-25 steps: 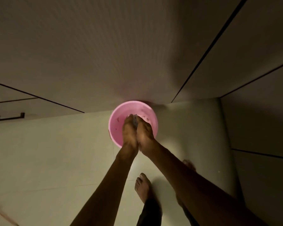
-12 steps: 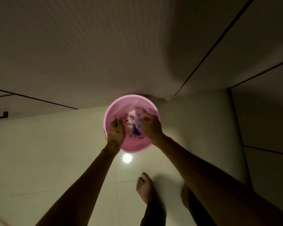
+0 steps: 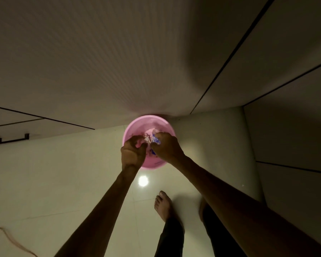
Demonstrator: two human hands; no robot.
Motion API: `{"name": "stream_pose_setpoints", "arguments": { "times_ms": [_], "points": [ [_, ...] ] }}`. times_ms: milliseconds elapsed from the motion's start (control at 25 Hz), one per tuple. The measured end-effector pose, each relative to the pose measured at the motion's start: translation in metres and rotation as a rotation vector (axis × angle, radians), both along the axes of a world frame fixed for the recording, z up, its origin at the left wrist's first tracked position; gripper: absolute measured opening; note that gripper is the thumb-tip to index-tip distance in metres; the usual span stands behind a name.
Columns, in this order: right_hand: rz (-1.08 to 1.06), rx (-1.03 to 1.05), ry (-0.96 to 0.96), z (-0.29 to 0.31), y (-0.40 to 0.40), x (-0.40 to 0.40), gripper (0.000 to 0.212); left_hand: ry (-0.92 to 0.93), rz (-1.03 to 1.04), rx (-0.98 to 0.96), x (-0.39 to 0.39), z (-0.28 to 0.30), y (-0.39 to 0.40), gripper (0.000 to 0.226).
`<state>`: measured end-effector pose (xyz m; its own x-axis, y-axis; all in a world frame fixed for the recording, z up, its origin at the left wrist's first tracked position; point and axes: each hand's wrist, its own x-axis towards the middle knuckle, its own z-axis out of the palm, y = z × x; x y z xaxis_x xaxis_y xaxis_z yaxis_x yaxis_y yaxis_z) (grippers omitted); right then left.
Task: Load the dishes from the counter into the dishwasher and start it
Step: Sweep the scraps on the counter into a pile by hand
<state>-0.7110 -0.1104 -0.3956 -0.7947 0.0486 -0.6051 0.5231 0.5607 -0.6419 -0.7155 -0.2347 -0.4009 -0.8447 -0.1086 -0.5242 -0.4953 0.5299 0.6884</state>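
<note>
In the head view, the only view, the person looks straight down at a pale tiled floor. A pink bin stands on this floor at the centre of the frame, against the foot of a light cabinet front that fills the upper half. Both hands are over the bin, close to each other but not joined. The left hand is at the bin's left rim with its fingers curled inward; I cannot tell if it pinches something or only the rim. The right hand is just to the right of it, and its fingers are bent around a small blue and white scrap, maybe a wrapper. It is too blurred to name. Some pale waste lies inside the bin.

In the lower centre a bare foot stands on the tiles, beside a bright reflection of a lamp. At the left edge there is a dark drawer handle, and a thin cord lies in the lower left corner.

About the task: no dishes, no counter top and no dishwasher are in the frame. I judge that the person is throwing away leftovers or rubbish, so this is a preparing step. As far as the picture shows, the loading and the starting of the machine are both left to do.
</note>
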Motion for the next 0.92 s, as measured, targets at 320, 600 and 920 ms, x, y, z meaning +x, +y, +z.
{"name": "stream_pose_setpoints", "arguments": {
  "times_ms": [320, 600, 920],
  "points": [
    [-0.157, -0.011, 0.327, 0.131, 0.022, 0.042, 0.034, 0.199, -0.236, -0.065, 0.030, 0.145, 0.021, 0.030],
    [-0.284, 0.025, 0.393, 0.233, 0.060, 0.082, 0.044, 0.266, -0.369, -0.041, 0.048, 0.238, 0.058, 0.034],
    [-0.510, -0.022, 0.262, 0.342, 0.113, 0.141, 0.049, 0.460, -0.513, -0.037, 0.082, 0.344, 0.109, 0.043]
  ]
}}
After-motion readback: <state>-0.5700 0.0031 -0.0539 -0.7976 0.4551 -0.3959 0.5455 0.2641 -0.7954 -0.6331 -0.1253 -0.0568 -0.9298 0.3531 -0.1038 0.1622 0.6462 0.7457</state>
